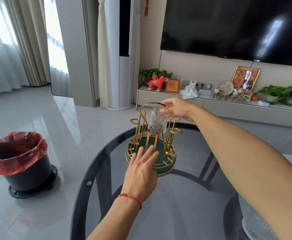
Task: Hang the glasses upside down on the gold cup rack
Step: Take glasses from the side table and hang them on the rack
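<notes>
The gold cup rack (169,154) stands on the round glass table, with wire loop arms rising from a dark green tray base. A ribbed clear glass (156,121) is upside down among the arms, just over the front loop. My right hand (174,108) grips the top end of the glass from the right, behind the rack's arched handle. My left hand (142,168) lies flat with fingers spread against the near rim of the base. A red string circles that wrist.
The round dark glass table (185,196) carries the rack near its far edge. A black bin with a red liner (18,156) stands on the floor to the left. A TV cabinet with ornaments (228,104) lines the far wall. Something pale (252,220) shows at the lower right.
</notes>
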### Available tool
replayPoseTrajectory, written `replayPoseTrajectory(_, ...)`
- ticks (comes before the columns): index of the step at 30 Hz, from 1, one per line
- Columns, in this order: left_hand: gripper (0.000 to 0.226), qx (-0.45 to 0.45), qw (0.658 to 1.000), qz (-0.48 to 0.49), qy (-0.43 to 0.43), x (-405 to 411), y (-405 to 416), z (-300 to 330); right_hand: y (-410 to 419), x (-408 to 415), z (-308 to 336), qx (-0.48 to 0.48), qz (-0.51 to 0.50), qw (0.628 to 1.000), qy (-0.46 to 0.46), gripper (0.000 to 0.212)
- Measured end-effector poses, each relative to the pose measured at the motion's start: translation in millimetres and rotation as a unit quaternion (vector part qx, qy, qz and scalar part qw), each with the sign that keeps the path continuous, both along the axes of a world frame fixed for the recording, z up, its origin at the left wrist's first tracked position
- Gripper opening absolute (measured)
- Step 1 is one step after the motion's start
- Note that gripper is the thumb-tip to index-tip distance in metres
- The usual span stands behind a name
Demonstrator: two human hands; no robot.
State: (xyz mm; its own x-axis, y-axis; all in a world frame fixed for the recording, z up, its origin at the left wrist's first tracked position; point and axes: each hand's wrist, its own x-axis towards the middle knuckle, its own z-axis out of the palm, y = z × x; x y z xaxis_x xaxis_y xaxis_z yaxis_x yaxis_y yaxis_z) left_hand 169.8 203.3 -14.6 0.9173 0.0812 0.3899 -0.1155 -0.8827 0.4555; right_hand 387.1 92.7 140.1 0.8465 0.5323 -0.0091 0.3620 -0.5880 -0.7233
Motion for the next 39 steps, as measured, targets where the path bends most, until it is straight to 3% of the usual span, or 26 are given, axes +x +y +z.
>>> replayPoseTrajectory(4,0.065,-0.033,0.999,0.009,-0.017,-12.0,-3.8,15.4,-25.5,-16.1,13.3,0.026,-0.046,0.997,-0.059,0.034)
replayPoseTrajectory(10,0.035,-0.019,0.996,0.037,-0.078,-30.5,-20.9,32.3,-107.7,-65.2,23.7,-0.044,-0.07,0.986,-0.147,0.026)
replayPoseTrajectory(16,0.037,0.015,0.998,-0.041,-0.036,-59.4,-62.6,28.0,-208.3,-155.4,3.7,-0.226,-0.035,0.959,-0.165,0.022)
replayPoseTrajectory(19,0.04,0.001,0.997,-0.075,-0.003,-72.9,-73.6,21.4,-234.1,-199.9,-6.3,-0.333,0.002,0.929,-0.163,0.035)
replayPoseTrajectory(22,0.041,-0.013,0.995,-0.094,0.038,-83.7,-80.9,18.4,-241.9,-234.3,-22.7,-0.42,0.046,0.896,-0.133,0.062)
replayPoseTrajectory(25,0.037,-0.034,0.992,-0.08,0.086,-90.6,-88.1,17.8,-241.4,-247.7,-38.6,-0.534,0.09,0.828,-0.146,0.086)
replayPoseTrajectory(29,0.03,-0.121,0.978,-0.066,0.157,-96.9,-88.0,21.3,-235.7,-243.1,-45.3,-0.583,0.082,0.797,-0.132,0.09)
replayPoseTrajectory(32,0.027,-0.177,0.968,-0.076,0.16,-98.9,-85.6,27.3,-230.6,-237.2,-41.5,-0.55,0.057,0.823,-0.128,0.086)
replayPoseTrajectory(36,0.034,-0.258,0.941,-0.111,0.19,-100.3,-88.7,35.6,-223.5,-239.3,-32.2,-0.327,-0.056,0.94,-0.077,0.073)
replayPoseTrajectory(37,0.044,-0.325,0.911,-0.125,0.221,-100.9,-91.1,37.0,-219.4,-240.8,-31.7,-0.257,-0.074,0.962,-0.054,0.071)
replayPoseTrajectory(39,0.057,-0.513,0.791,-0.162,0.292,-102.5,-95.5,42.4,-207.6,-244.0,-33.8,-0.127,-0.074,0.989,0.012,0.07)
